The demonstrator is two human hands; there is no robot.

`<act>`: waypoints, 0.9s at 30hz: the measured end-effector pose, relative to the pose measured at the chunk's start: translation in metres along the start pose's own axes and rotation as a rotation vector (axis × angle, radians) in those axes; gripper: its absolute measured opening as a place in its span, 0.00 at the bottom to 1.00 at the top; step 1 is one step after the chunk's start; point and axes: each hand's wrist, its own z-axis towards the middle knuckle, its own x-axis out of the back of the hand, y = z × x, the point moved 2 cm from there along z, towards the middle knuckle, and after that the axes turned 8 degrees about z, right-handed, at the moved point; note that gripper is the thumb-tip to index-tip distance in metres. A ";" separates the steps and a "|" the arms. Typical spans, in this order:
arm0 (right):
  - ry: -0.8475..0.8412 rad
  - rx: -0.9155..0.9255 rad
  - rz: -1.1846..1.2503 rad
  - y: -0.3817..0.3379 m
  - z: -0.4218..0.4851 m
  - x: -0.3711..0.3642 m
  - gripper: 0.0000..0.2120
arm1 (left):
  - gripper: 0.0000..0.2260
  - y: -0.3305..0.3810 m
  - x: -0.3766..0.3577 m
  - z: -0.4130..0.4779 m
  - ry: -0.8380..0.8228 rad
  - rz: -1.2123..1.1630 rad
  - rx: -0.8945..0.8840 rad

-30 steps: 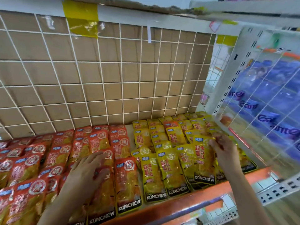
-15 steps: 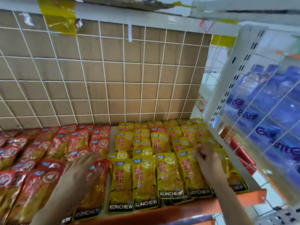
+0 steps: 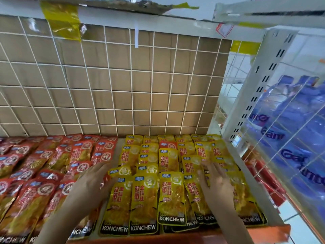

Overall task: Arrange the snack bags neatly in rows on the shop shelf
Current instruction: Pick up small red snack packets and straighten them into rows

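R hand (image 3: 217,184) no longer pinches a bag top as 1 s ago; now lies spread flat over yellow bags (image 3: 144,199). L hand (image 3: 91,184) slid rt across red bags (image 3: 33,199) to red/yellow seam.

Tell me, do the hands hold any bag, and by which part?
Nothing is held: left hand and right hand lie open on the snack bags.

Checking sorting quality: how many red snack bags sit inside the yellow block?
1. A red bag lies among the yellow bags, near the back, around the middle column. More may be hidden under overlapping bags.
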 end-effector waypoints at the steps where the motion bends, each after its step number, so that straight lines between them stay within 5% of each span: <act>1: -0.048 0.015 0.032 -0.004 -0.001 -0.002 0.17 | 0.21 0.005 0.000 0.007 -0.012 -0.004 -0.003; 6: -0.287 0.000 0.059 -0.025 -0.005 -0.014 0.38 | 0.19 0.037 -0.010 0.053 -0.053 -0.092 -0.137; 11: -0.513 -0.018 -0.071 -0.034 -0.005 -0.018 0.42 | 0.14 0.081 -0.027 0.103 -0.123 -0.067 -0.200; 17: -0.404 -0.001 -0.054 -0.024 -0.012 -0.026 0.34 | 0.14 0.095 -0.046 0.145 -0.146 0.046 -0.181; 22: -0.422 0.009 -0.049 -0.023 -0.013 -0.026 0.45 | 0.13 0.095 -0.059 0.161 -0.126 0.051 -0.086; 27: -0.343 0.031 -0.119 -0.025 -0.014 -0.028 0.34 | 0.07 0.100 -0.066 0.167 -0.129 -0.013 -0.093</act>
